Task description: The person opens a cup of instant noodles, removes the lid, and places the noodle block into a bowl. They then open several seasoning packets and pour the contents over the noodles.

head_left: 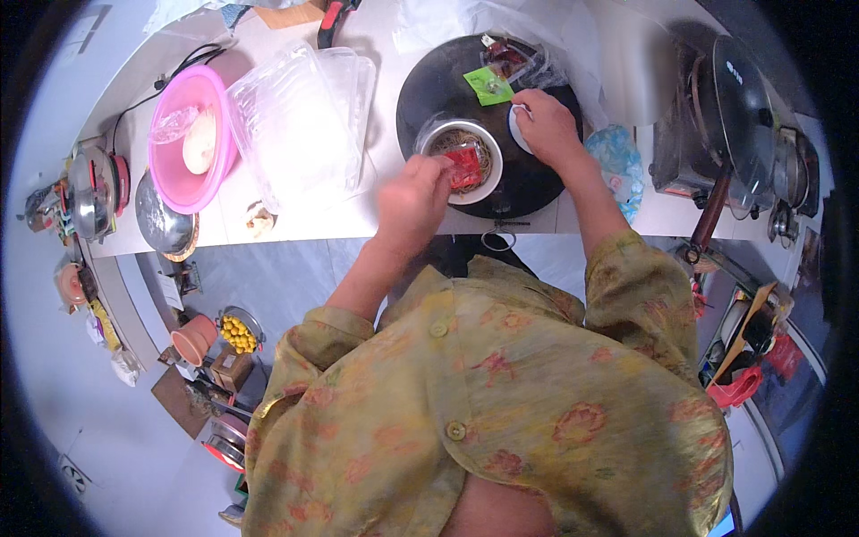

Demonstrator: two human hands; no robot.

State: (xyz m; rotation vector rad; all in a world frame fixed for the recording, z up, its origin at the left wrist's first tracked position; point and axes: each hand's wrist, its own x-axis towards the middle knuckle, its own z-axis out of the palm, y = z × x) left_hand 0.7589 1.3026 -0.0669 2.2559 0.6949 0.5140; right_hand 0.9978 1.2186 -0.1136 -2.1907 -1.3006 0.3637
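Observation:
A white round bowl (495, 180) holds thin brown strands that look like dried noodles. Over them lies or hangs a red sachet (464, 168), with a clear packet partly visible beside it. The fingertips of my left hand (415, 198), blurred by motion, pinch the sachet's left edge at the bowl's near-left rim. My right hand (551, 129) grips a white round piece (518, 129), perhaps a lid, mostly covered by the fingers. Beyond it, a green sachet (488, 87) rests on the round black board (429, 90) that also bears the bowl.
Crumpled clear wrapping (545, 70) lies at the board's far edge. To the left are translucent plastic trays (302, 127) and a pink basin (194, 134). A blue plastic bag (616, 168) sits right of the board, near a stove with a glass-lidded pan (741, 121).

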